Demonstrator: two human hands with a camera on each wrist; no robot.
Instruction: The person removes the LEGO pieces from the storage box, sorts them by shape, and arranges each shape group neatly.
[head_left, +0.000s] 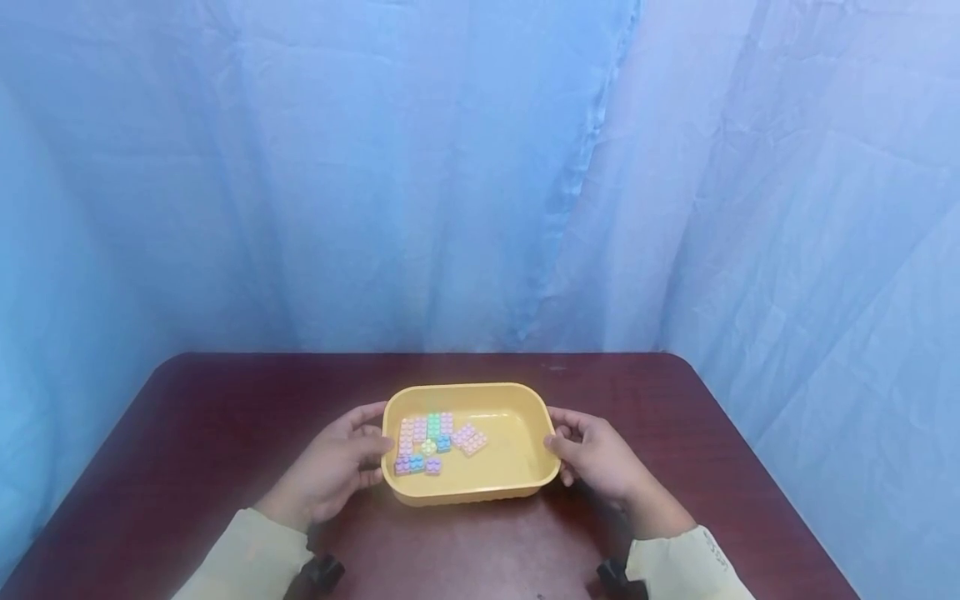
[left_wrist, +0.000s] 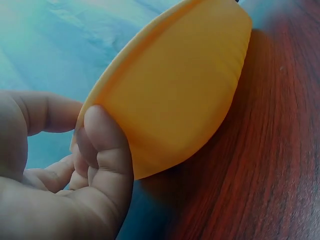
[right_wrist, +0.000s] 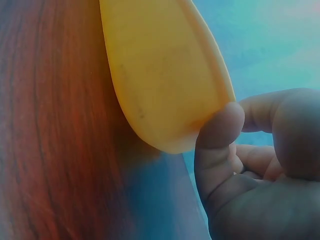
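Observation:
A yellow plastic tray point(head_left: 495, 479) with rounded corners is held between both hands over the table. At its left end my left hand point(head_left: 341, 462) pinches the rim, thumb on the near side and fingers behind. My right hand point(head_left: 596, 458) grips the opposite end the same way. Inside lie pastel toy building bricks, grouped in the left half: a green brick point(head_left: 433, 425), a blue brick point(head_left: 444, 443), a peach brick point(head_left: 406, 437) and several pink and purple ones. Both wrist views show the tray's outer wall point(left_wrist: 175, 90), with the thumb point(right_wrist: 220, 127) pressed at the rim.
The dark red wooden table point(head_left: 262, 400) reaches out on all sides of the tray. Pale blue curtains point(head_left: 375, 167) hang behind it and at both sides. Black straps point(head_left: 322, 573) show under the cuffs of the light sleeves point(head_left: 247, 554).

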